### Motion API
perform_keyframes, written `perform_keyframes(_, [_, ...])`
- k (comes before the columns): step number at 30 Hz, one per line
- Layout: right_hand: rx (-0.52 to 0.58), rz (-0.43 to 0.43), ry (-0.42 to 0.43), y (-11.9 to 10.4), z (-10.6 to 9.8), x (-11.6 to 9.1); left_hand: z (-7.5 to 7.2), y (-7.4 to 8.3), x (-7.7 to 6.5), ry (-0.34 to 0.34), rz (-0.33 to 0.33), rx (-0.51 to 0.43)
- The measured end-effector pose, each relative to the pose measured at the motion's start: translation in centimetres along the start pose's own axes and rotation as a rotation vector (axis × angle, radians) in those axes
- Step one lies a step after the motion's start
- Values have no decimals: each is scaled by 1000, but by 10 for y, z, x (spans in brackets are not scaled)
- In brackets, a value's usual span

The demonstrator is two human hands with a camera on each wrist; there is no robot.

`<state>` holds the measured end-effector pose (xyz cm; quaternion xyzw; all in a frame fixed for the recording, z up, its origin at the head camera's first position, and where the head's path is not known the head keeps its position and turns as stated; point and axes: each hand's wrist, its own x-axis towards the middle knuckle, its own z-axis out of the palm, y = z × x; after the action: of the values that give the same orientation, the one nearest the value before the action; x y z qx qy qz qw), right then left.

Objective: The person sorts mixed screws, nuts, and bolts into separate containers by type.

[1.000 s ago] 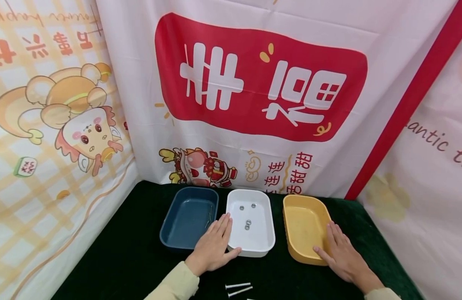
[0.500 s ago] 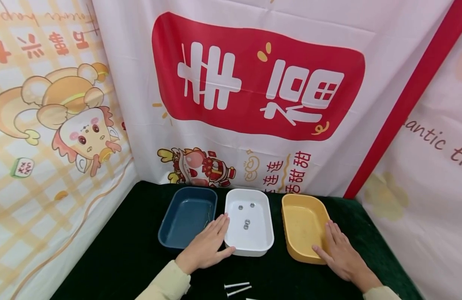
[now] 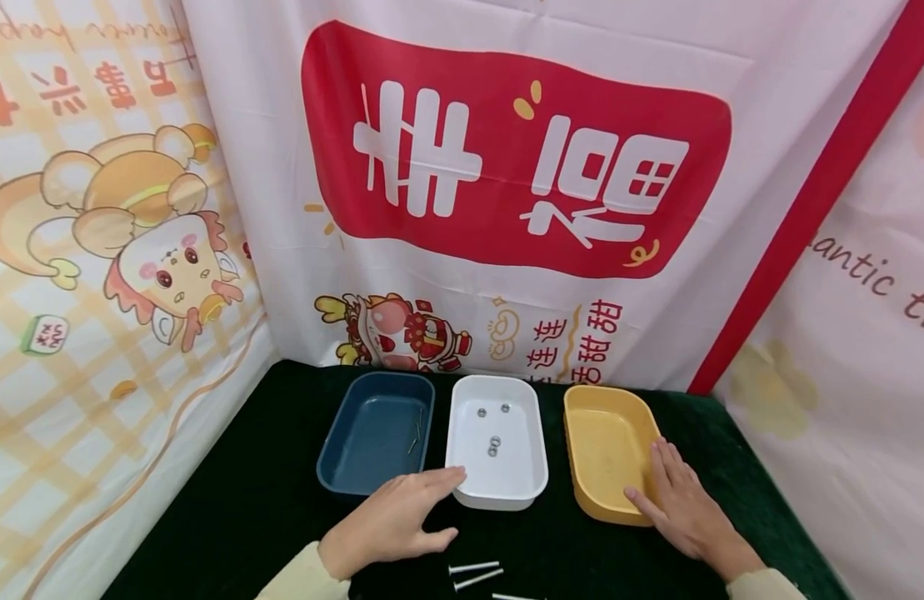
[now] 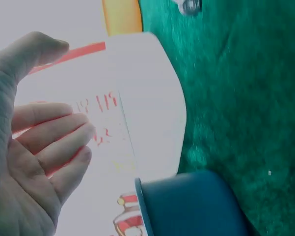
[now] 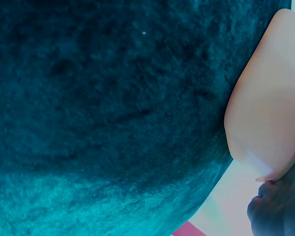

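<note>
Red panel (image 3: 506, 154): 福 in big white strokes, turned sideways; beside it what is probably 幸.
Red print below that panel: 连连 and 甜甜, also sideways, the line ends cut off by the table's far edge (image 3: 300, 368).
Checked cloth (image 3: 27, 467): 万事兴, a further character clipped; "forever happy" in script, both upside down.
Right-hand cloth (image 3: 866, 350): "antic ti", cut by the frame.
Tile drawing (image 3: 45, 335): characters too small to read.

Toward the tabletop's (image 3: 244, 500) near edge, the head view crops one rod (image 3: 516, 597); your right hand (image 3: 682, 502) partly hides the yellow tray's (image 3: 607, 454) right edge; the blue tray's (image 3: 367, 450) slivers (image 3: 412, 447) are too thin to identify.
</note>
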<state>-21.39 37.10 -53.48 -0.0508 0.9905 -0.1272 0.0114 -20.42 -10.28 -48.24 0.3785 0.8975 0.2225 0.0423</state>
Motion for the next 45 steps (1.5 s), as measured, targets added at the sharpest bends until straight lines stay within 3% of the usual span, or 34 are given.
perform_keyframes(5, [-1, -1, -6, -3, -1, 2, 6, 7, -1, -66, 35, 11])
perform_keyframes(15, [-9, 1, -7, -2, -1, 1, 28, 0, 2, -195, -32, 50])
perform_keyframes(27, [4, 6, -16, 1, 2, 1, 54, -11, 5, -245, 35, 15])
perform_keyframes(37, [-5, 5, -11, 1, 0, 1, 59, -13, 14, -253, 58, -9])
perform_keyframes(45, [-13, 7, -15, 0, 0, 2, 61, -13, 16, -212, 90, -21])
